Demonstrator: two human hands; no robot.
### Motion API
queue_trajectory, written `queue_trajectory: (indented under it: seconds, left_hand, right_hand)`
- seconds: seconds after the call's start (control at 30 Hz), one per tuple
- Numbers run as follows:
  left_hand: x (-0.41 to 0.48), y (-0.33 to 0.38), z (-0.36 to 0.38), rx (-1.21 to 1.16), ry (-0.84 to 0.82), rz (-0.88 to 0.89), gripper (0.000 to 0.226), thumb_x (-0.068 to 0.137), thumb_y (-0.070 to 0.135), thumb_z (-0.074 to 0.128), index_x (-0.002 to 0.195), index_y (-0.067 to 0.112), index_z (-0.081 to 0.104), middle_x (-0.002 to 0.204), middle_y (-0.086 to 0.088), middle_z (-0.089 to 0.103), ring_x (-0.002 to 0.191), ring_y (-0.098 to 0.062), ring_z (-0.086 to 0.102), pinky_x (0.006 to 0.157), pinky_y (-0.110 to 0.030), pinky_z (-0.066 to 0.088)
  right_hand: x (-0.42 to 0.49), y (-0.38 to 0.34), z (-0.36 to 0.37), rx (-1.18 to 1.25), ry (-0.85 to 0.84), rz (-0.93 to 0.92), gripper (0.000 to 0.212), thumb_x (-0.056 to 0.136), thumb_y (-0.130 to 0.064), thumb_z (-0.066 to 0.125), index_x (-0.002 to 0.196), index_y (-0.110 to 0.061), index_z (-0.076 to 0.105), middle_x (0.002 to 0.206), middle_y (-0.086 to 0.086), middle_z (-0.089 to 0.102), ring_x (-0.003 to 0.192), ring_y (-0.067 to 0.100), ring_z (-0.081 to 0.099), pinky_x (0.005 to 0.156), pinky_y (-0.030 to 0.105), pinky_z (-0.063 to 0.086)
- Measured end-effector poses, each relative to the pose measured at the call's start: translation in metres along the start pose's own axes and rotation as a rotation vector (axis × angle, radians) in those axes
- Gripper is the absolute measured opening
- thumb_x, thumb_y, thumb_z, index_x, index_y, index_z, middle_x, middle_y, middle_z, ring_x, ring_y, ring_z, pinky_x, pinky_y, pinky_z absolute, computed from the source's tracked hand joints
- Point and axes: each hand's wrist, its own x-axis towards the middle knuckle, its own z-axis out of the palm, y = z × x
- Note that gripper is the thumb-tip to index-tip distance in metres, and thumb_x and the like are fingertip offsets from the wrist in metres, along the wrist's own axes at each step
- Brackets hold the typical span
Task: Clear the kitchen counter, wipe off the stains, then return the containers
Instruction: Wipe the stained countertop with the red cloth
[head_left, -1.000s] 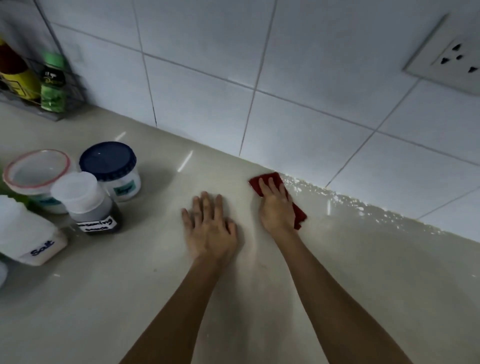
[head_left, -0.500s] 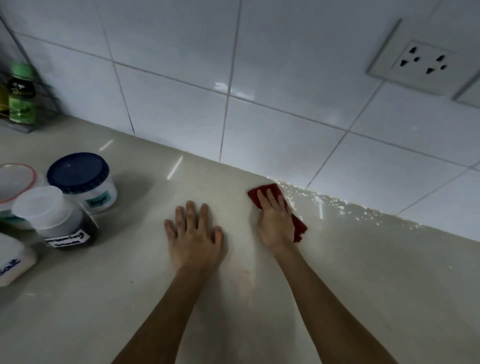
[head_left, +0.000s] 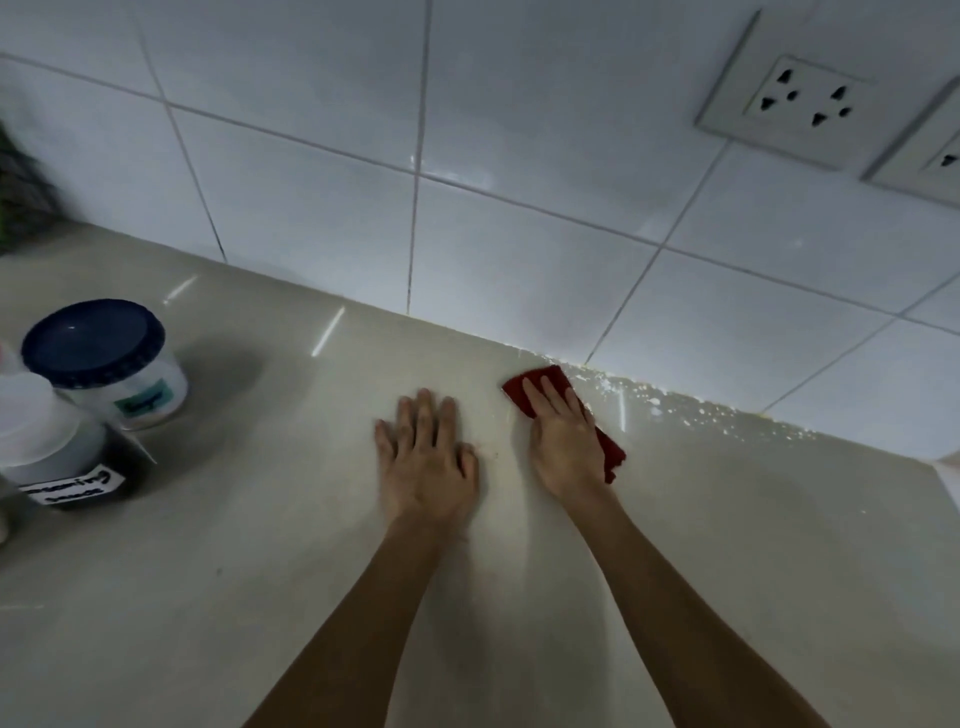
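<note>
My right hand presses a red cloth flat on the beige counter, close to the tiled wall. The cloth shows above my fingertips and to the right of my palm. My left hand lies flat on the counter just left of it, fingers slightly spread, holding nothing. White specks run along the counter's back edge to the right of the cloth. At the left stand a white jar with a dark blue lid and a white-lidded labelled jar.
The white tiled wall rises right behind the counter. Two wall sockets sit at the upper right. A blurred dark rack shows at the far left edge. A pale object peeks in at the right edge.
The view has swung right: the jars slid toward the left edge and the salt container left the frame. Both hands have kept their places on the counter, the right still on the cloth.
</note>
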Motion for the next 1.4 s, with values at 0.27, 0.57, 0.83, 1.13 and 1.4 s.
queue_trajectory:
  seconds: [0.27, 0.57, 0.83, 1.13, 1.4]
  left_hand:
    - [-0.003, 0.001, 0.002, 0.0, 0.04, 0.003, 0.063, 0.094, 0.045, 0.018, 0.15, 0.024, -0.002, 0.158, -0.004, -0.008, 0.145, -0.022, -0.013, 0.117, -0.047, -0.007]
    - [-0.004, 0.0, 0.003, -0.003, 0.056, 0.02, 0.063, 0.093, 0.046, 0.018, 0.15, 0.023, 0.004, 0.159, -0.006, 0.0, 0.146, -0.025, -0.005, 0.117, -0.047, -0.005]
    - [-0.004, -0.001, 0.003, 0.019, 0.052, 0.018, 0.066, 0.09, 0.049, 0.013, 0.15, 0.023, 0.005, 0.159, -0.005, -0.001, 0.145, -0.023, -0.006, 0.117, -0.047, -0.004]
    - [-0.005, 0.033, -0.002, -0.008, 0.012, 0.036, 0.065, 0.093, 0.043, 0.018, 0.151, 0.018, 0.002, 0.159, -0.007, -0.004, 0.145, -0.025, -0.009, 0.117, -0.047, -0.007]
    - [-0.014, 0.082, 0.025, 0.046, -0.029, 0.087, 0.064, 0.095, 0.049, 0.017, 0.15, 0.022, -0.004, 0.158, -0.005, -0.009, 0.144, -0.027, -0.013, 0.116, -0.051, -0.007]
  right_hand:
    - [0.056, -0.023, -0.002, 0.017, -0.143, -0.258, 0.052, 0.099, -0.018, 0.03, 0.149, -0.029, 0.02, 0.158, -0.004, 0.015, 0.145, 0.022, 0.01, 0.119, 0.038, 0.007]
    - [0.013, 0.043, -0.008, -0.021, 0.008, 0.059, 0.06, 0.095, -0.011, 0.034, 0.149, -0.029, 0.018, 0.158, -0.005, 0.016, 0.145, 0.02, 0.011, 0.118, 0.036, 0.011]
    - [0.041, 0.001, 0.0, 0.043, -0.082, -0.147, 0.053, 0.099, -0.018, 0.031, 0.15, -0.03, 0.018, 0.158, -0.006, 0.014, 0.146, 0.022, 0.008, 0.119, 0.037, 0.006]
    - [-0.023, 0.056, -0.011, 0.004, 0.027, 0.081, 0.06, 0.095, -0.013, 0.035, 0.15, -0.027, 0.017, 0.158, -0.003, 0.014, 0.146, 0.022, 0.01, 0.119, 0.035, 0.005]
    - [0.024, 0.078, -0.023, 0.008, -0.084, -0.057, 0.057, 0.098, -0.012, 0.031, 0.15, -0.026, 0.015, 0.159, -0.003, 0.013, 0.146, 0.022, 0.008, 0.119, 0.036, 0.006]
